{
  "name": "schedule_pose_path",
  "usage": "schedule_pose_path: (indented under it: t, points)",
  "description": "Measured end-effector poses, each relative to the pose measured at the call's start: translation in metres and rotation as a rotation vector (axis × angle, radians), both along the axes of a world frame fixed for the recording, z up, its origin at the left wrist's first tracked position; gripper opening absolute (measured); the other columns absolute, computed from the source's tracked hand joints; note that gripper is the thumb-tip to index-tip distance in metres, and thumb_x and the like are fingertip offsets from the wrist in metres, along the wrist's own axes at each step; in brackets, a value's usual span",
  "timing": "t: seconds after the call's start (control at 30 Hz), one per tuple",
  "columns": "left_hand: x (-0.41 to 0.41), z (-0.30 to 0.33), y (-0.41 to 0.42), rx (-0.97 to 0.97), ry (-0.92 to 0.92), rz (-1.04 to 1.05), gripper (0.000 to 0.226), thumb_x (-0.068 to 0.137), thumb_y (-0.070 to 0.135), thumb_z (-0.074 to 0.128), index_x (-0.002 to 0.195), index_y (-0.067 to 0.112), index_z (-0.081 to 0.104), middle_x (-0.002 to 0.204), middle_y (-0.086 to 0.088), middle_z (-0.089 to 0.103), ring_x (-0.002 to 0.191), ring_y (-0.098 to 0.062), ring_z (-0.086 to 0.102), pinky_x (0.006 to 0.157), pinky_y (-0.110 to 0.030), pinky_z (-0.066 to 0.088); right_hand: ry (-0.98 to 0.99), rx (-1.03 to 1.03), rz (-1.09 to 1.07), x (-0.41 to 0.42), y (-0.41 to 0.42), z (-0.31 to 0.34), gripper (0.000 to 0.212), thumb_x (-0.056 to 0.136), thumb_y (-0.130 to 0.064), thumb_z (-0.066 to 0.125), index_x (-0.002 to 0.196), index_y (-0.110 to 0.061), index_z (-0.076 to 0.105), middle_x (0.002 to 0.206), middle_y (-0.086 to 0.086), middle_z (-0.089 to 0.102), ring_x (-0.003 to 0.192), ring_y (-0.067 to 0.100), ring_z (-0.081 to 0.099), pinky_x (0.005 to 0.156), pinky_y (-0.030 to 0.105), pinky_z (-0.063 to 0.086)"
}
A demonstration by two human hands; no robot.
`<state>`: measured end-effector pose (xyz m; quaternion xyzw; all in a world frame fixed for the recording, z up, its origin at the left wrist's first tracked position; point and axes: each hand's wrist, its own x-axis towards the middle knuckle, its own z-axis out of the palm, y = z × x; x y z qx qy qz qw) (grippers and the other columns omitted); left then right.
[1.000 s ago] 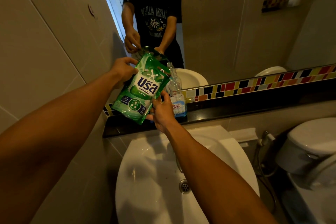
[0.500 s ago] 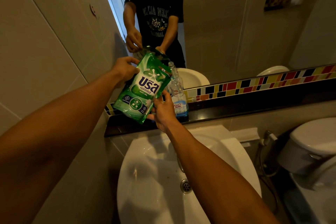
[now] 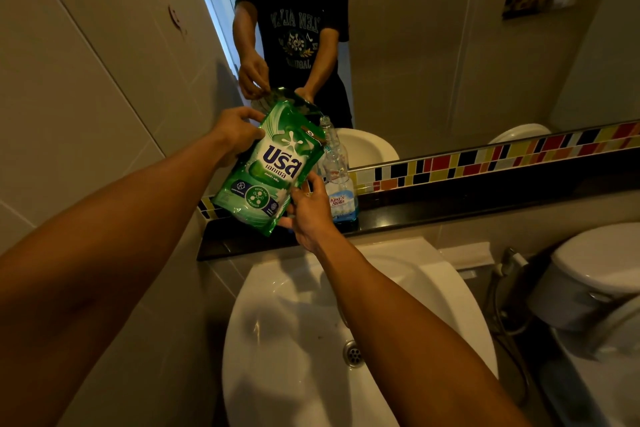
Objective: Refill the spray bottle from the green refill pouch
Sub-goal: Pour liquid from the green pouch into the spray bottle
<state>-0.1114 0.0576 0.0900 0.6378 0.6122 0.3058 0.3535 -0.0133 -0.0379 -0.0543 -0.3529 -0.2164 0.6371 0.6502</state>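
The green refill pouch [image 3: 268,166] is tilted in the air above the black ledge, its upper right corner close to the neck of the bottle. My left hand [image 3: 235,132] grips the pouch's upper left edge. Its lower right corner rests in my right hand [image 3: 308,211]. The clear spray bottle [image 3: 337,180], without its spray head, stands upright on the ledge just right of the pouch. It has a blue and white label and some blue liquid at the bottom. Whether liquid is flowing cannot be told.
A black ledge [image 3: 450,211] runs under the mirror [image 3: 433,45] with a coloured tile strip. Below it is a white sink [image 3: 311,340] with a drain. A white toilet [image 3: 595,270] and a hose stand at the right. Tiled wall closes the left side.
Both hands and the pouch have held almost the same pose; the pouch has shifted only very slightly. The bottle has not moved.
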Motion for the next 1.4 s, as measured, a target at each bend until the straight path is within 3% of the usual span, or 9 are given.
schedule_pose_path:
  t: [0.3, 0.7, 0.8, 0.87, 0.97, 1.1, 1.2, 1.33, 1.4]
  points:
    - [0.001, 0.002, 0.001, 0.004, 0.009, 0.009, 0.032, 0.094, 0.002, 0.063, 0.124, 0.014, 0.061, 0.088, -0.007, 0.067, 0.067, -0.017, 0.069, 0.035, -0.018, 0.049, -0.007, 0.003, 0.002, 0.000, 0.002, -0.001, 0.041, 0.108, -0.009, 0.051, 0.143, -0.029, 0.046, 0.143, 0.008, 0.064, 0.117, 0.037, 0.073, 0.083, 0.068, 0.060]
    - [0.001, -0.006, -0.002, 0.015, -0.004, 0.008, 0.033, 0.094, 0.004, 0.063, 0.125, 0.014, 0.059, 0.093, -0.009, 0.067, 0.069, -0.017, 0.069, 0.038, -0.020, 0.050, -0.020, 0.004, -0.004, 0.003, 0.002, -0.004, 0.043, 0.108, -0.007, 0.050, 0.143, -0.032, 0.047, 0.147, 0.005, 0.062, 0.119, 0.036, 0.071, 0.071, 0.054, 0.066]
    - [0.001, -0.014, -0.003, 0.030, -0.016, 0.012, 0.034, 0.094, 0.003, 0.063, 0.125, 0.014, 0.060, 0.101, -0.013, 0.067, 0.071, -0.017, 0.067, 0.047, -0.024, 0.051, -0.055, -0.026, -0.001, 0.007, 0.002, -0.008, 0.047, 0.108, -0.006, 0.050, 0.147, -0.030, 0.044, 0.147, 0.008, 0.061, 0.122, 0.038, 0.069, 0.073, 0.054, 0.066]
    - [0.002, -0.021, -0.004, 0.038, -0.022, 0.004, 0.034, 0.094, 0.002, 0.063, 0.126, 0.013, 0.059, 0.106, -0.016, 0.066, 0.074, -0.018, 0.066, 0.053, -0.026, 0.051, -0.090, -0.044, -0.001, 0.009, 0.003, -0.012, 0.044, 0.107, -0.006, 0.050, 0.142, -0.032, 0.048, 0.144, 0.011, 0.062, 0.120, 0.038, 0.069, 0.075, 0.055, 0.066]
    - [0.002, -0.030, -0.005, 0.043, -0.055, 0.009, 0.036, 0.094, 0.000, 0.062, 0.127, 0.012, 0.059, 0.104, -0.015, 0.067, 0.075, -0.018, 0.067, 0.052, -0.024, 0.053, -0.146, -0.064, -0.018, 0.015, 0.005, -0.017, 0.042, 0.106, -0.007, 0.052, 0.119, -0.046, 0.055, 0.138, 0.012, 0.065, 0.114, 0.036, 0.072, 0.069, 0.050, 0.067]
    - [0.003, -0.043, -0.006, 0.062, -0.111, 0.042, 0.035, 0.093, -0.001, 0.062, 0.127, 0.010, 0.059, 0.096, -0.012, 0.067, 0.075, -0.017, 0.066, 0.058, -0.026, 0.053, -0.194, -0.059, -0.030, 0.023, 0.009, -0.027, 0.042, 0.105, -0.008, 0.054, 0.128, -0.043, 0.053, 0.119, -0.003, 0.071, 0.102, 0.025, 0.075, 0.060, 0.039, 0.065]
    - [0.003, -0.053, -0.009, 0.074, -0.137, 0.058, 0.033, 0.094, -0.001, 0.062, 0.125, 0.008, 0.059, 0.091, -0.012, 0.066, 0.074, -0.018, 0.065, 0.060, -0.029, 0.054, -0.271, -0.045, -0.045, 0.030, 0.013, -0.034, 0.042, 0.104, -0.007, 0.054, 0.130, -0.039, 0.052, 0.109, -0.008, 0.072, 0.094, 0.018, 0.076, 0.071, 0.045, 0.066]
    - [0.000, -0.069, -0.015, 0.078, -0.160, 0.083, 0.032, 0.093, -0.002, 0.062, 0.124, 0.005, 0.058, 0.102, -0.020, 0.064, 0.088, -0.028, 0.064, 0.071, -0.039, 0.057, -0.409, -0.055, -0.036, 0.042, 0.016, -0.042, 0.035, 0.107, -0.007, 0.047, 0.135, -0.028, 0.050, 0.118, 0.004, 0.070, 0.105, 0.023, 0.072, 0.083, 0.048, 0.064]
    - [-0.001, -0.080, -0.019, 0.064, -0.223, 0.090, 0.031, 0.094, -0.001, 0.060, 0.125, 0.004, 0.055, 0.105, -0.017, 0.063, 0.085, -0.025, 0.064, 0.055, -0.028, 0.057, -0.488, -0.080, -0.051, 0.048, 0.017, -0.046, 0.026, 0.108, -0.008, 0.044, 0.130, -0.021, 0.050, 0.120, 0.011, 0.069, 0.110, 0.030, 0.070, 0.085, 0.048, 0.064]
